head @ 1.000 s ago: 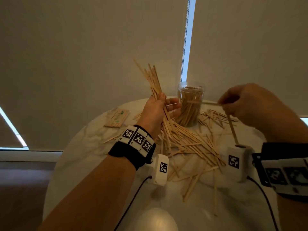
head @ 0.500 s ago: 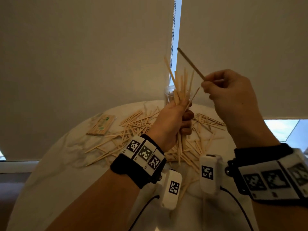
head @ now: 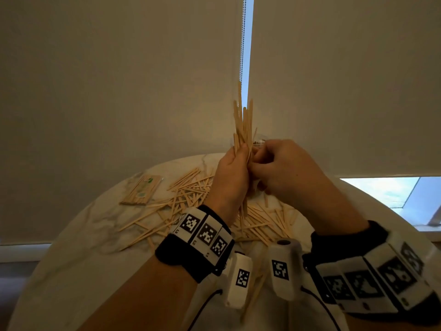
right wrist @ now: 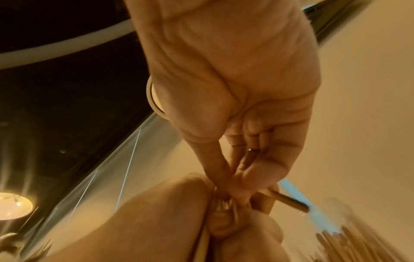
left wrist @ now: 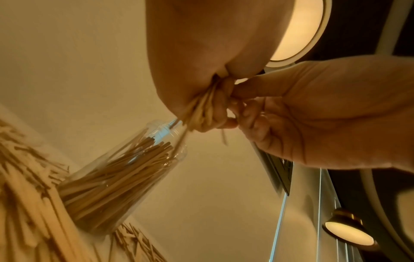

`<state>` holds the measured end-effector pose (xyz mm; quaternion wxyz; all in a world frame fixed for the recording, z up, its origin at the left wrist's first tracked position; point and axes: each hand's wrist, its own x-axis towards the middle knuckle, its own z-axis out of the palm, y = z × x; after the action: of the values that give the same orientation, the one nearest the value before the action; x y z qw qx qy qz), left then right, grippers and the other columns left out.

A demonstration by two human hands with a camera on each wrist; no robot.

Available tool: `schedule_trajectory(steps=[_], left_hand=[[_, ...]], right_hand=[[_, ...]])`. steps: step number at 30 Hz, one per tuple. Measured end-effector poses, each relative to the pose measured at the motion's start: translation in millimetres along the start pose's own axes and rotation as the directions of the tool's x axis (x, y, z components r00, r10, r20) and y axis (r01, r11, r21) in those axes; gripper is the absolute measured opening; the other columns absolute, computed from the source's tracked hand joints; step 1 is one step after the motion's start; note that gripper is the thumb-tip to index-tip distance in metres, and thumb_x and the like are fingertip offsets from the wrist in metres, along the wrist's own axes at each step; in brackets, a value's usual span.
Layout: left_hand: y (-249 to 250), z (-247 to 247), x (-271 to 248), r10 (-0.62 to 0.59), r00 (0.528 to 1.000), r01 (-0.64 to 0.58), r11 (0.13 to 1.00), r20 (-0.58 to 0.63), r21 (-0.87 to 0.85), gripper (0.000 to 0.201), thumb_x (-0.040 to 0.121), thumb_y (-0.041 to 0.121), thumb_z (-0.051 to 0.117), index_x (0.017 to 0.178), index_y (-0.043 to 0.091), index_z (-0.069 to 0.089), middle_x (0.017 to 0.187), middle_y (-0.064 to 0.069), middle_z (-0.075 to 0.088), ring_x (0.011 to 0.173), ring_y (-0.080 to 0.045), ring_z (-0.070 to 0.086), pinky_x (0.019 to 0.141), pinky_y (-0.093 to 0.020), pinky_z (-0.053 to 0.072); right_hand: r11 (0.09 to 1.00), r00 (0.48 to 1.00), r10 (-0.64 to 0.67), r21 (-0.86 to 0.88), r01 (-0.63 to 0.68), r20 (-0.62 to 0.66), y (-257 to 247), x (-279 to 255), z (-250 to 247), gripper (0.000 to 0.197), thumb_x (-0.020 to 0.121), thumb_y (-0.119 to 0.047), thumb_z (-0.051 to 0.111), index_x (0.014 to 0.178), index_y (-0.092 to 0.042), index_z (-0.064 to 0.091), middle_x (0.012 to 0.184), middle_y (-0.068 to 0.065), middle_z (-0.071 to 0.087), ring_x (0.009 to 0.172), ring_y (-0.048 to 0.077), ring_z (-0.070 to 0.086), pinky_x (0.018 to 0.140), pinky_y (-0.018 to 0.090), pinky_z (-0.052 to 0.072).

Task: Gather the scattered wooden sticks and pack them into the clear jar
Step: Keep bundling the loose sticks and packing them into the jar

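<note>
A: What are the hands doing?

B: The left hand [head: 230, 177] is wrapped round a bundle of sticks [head: 243, 125] that stands upright out of its fist. The right hand [head: 284, 170] touches it, fingers curled, pinching a stick at the bundle's edge.

A: And the clear jar [left wrist: 116, 179]?

B: Just behind the two hands, mostly hidden by them, already holding many sticks.

A: The rest?

B: Loose sticks [head: 191, 199] lie strewn across the tabletop [head: 83, 259] beneath both hands; a packet of sticks [head: 142, 193] sits left of the left hand.
</note>
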<state>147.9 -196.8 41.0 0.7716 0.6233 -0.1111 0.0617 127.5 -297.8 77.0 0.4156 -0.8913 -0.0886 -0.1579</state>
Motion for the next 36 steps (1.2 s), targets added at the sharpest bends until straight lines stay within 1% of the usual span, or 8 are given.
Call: schedule_trajectory(steps=[8, 12, 17, 21, 24, 28, 32, 36], left_hand=[[-16.4, 4.9, 0.1, 0.163, 0.985, -0.149, 0.972, -0.063, 0.183, 0.039, 0.101, 0.048, 0.037, 0.095, 0.018, 0.062, 0.083, -0.006, 0.067, 0.075, -0.023, 0.065, 0.068, -0.051, 0.057], [-15.6, -1.9, 2.3, 0.158, 0.987, -0.151, 0.972, -0.022, 0.18, 0.047, 0.09, 0.061, 0.041, 0.102, 0.02, 0.061, 0.09, -0.005, 0.067, 0.091, -0.033, 0.068, 0.083, -0.061, 0.055], [-9.3, 11.8, -8.2, 0.066, 0.979, -0.098, 0.982, 0.195, 0.158, 0.032, 0.108, 0.029, 0.033, 0.118, 0.012, 0.059, 0.071, 0.004, 0.058, 0.06, -0.004, 0.056, 0.053, -0.014, 0.047], [-6.4, 10.7, -5.3, 0.019, 0.981, -0.035, 0.996, 0.192, 0.08, 0.028, 0.108, 0.03, 0.032, 0.113, 0.031, 0.06, 0.089, -0.011, 0.052, 0.079, -0.023, 0.047, 0.068, -0.028, 0.047], [-3.9, 6.2, -4.4, -0.037, 0.972, 0.056, 0.996, 0.233, -0.075, 0.031, 0.107, 0.034, 0.038, 0.127, 0.025, 0.059, 0.074, -0.006, 0.048, 0.064, -0.021, 0.05, 0.062, -0.032, 0.052], [-4.3, 6.4, -6.5, -0.06, 0.954, 0.129, 0.967, 0.292, -0.221, 0.041, 0.102, 0.048, 0.043, 0.132, 0.023, 0.055, 0.064, 0.003, 0.036, 0.05, -0.009, 0.029, 0.047, -0.024, 0.02], [-3.4, 7.5, -7.3, -0.012, 0.938, 0.057, 0.992, 0.348, -0.117, 0.06, 0.09, 0.067, 0.041, 0.125, 0.02, 0.054, 0.064, 0.004, 0.032, 0.05, -0.009, 0.024, 0.046, -0.023, 0.02], [-0.2, 2.4, -5.8, 0.004, 0.934, -0.017, 0.999, 0.357, 0.033, 0.041, 0.1, 0.05, 0.043, 0.125, 0.019, 0.054, 0.062, 0.004, 0.042, 0.049, -0.011, 0.038, 0.043, -0.022, 0.034]], right_hand=[[0.996, 0.989, 0.025, -0.094, -0.012, 0.145, -1.0, -3.3, -10.5, 0.012, 0.095, -0.014, 0.06, 0.091, -0.015, 0.071, 0.081, 0.005, 0.072, 0.069, 0.015, 0.071, 0.071, 0.031, 0.062], [0.998, 0.991, 0.044, -0.047, -0.038, 0.128, -6.0, -6.1, -25.9, 0.026, 0.095, -0.039, 0.061, 0.084, -0.017, 0.071, 0.075, 0.0, 0.073, 0.061, 0.011, 0.071, 0.065, 0.028, 0.061], [0.994, 0.996, 0.068, -0.085, -0.063, 0.051, 3.0, -2.8, -28.3, 0.022, 0.098, -0.038, 0.056, 0.092, -0.023, 0.07, 0.086, 0.0, 0.072, 0.077, 0.013, 0.068, 0.065, 0.024, 0.051], [0.989, 0.998, 0.048, 0.139, -0.053, 0.042, 8.9, -0.4, -29.7, 0.017, 0.096, -0.032, 0.06, 0.099, -0.028, 0.076, 0.092, -0.009, 0.075, 0.088, 0.0, 0.067, 0.067, 0.015, 0.044], [0.942, 0.998, 0.042, 0.332, -0.053, 0.041, 8.8, -1.4, -29.9, 0.012, 0.093, -0.029, 0.066, 0.095, -0.035, 0.076, 0.089, -0.018, 0.075, 0.082, -0.013, 0.065, 0.071, 0.013, 0.041], [0.862, 0.996, 0.051, 0.501, -0.078, 0.068, 9.0, -4.2, -33.5, 0.018, 0.089, -0.027, 0.068, 0.103, -0.023, 0.078, 0.094, -0.012, 0.077, 0.089, -0.008, 0.068, 0.084, 0.022, 0.042], [0.873, 0.996, 0.048, 0.481, -0.078, 0.074, 10.8, -4.8, -36.8, 0.023, 0.089, -0.03, 0.067, 0.108, -0.022, 0.077, 0.096, -0.011, 0.077, 0.092, -0.002, 0.068, 0.088, 0.027, 0.042], [0.918, 0.997, 0.02, 0.395, -0.046, 0.071, 11.3, -1.8, -38.1, 0.018, 0.093, -0.032, 0.063, 0.102, -0.029, 0.079, 0.095, -0.018, 0.076, 0.087, -0.015, 0.063, 0.082, 0.02, 0.041]])
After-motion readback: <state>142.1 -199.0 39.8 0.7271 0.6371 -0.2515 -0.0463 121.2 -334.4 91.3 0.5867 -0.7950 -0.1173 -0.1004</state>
